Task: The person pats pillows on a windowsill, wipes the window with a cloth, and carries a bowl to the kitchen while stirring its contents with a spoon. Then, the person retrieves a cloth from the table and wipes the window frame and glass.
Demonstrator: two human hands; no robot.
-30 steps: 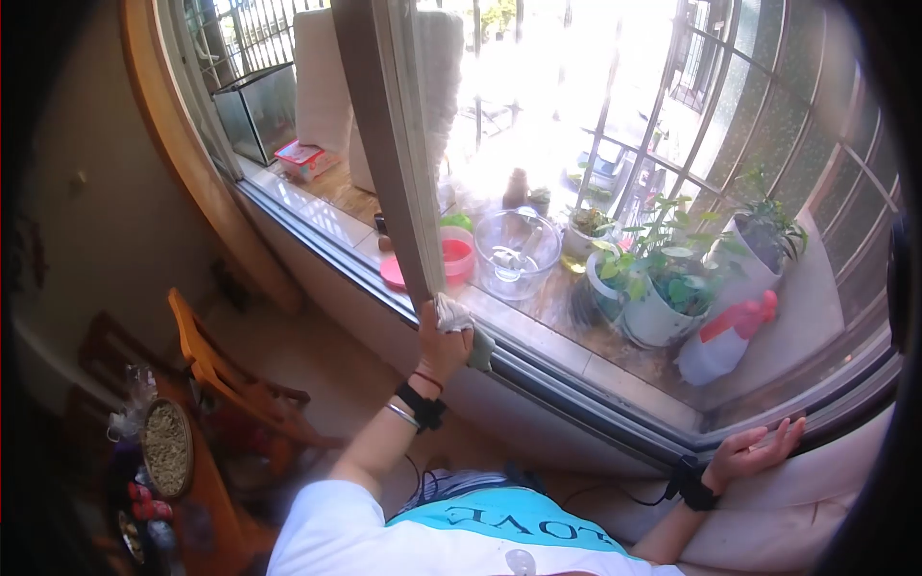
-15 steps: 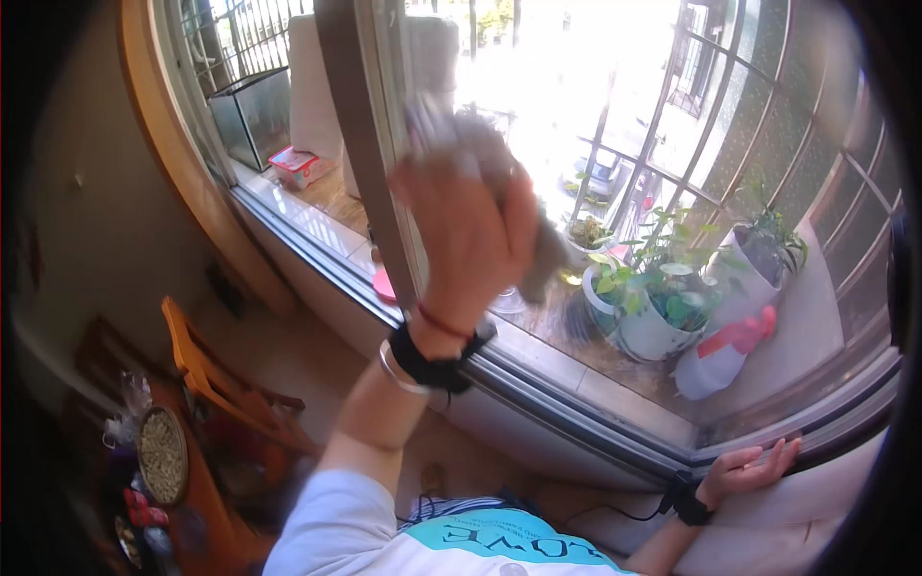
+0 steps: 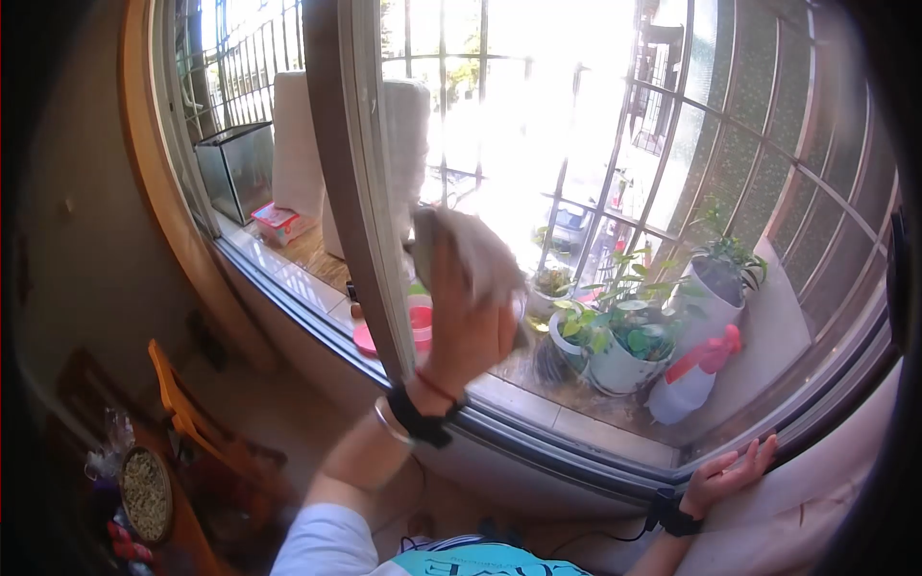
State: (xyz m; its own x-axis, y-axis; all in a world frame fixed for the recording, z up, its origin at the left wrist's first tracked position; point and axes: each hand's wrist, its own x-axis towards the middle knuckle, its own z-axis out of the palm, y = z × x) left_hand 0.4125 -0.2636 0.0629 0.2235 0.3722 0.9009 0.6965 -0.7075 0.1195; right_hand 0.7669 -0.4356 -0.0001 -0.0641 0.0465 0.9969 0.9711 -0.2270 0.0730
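Observation:
My left hand (image 3: 466, 322) is raised in front of the large window pane, closed around a crumpled grey-brown cloth (image 3: 480, 254) that bunches above and beside the fingers. The hand and cloth are blurred by motion, and whether the cloth touches the glass cannot be told. Just left of the hand stands the upright window frame bar (image 3: 357, 192). Low on the right, my right hand (image 3: 725, 475) lies with its palm turned up and fingers stretched out, beside the dark lower window rail (image 3: 797, 413). Nothing is in it.
Beyond the window are potted plants (image 3: 629, 360), a white spray bottle with a red top (image 3: 687, 384), a pink container (image 3: 421, 322), a glass tank (image 3: 235, 173) and metal bars (image 3: 629, 96). Indoors at lower left are a wooden chair (image 3: 173, 394) and a round basket (image 3: 146, 494) on a table.
The view has tilted up, so the window scene sits lower. My left hand with the cloth has moved down in the view. My right hand stays by the rail.

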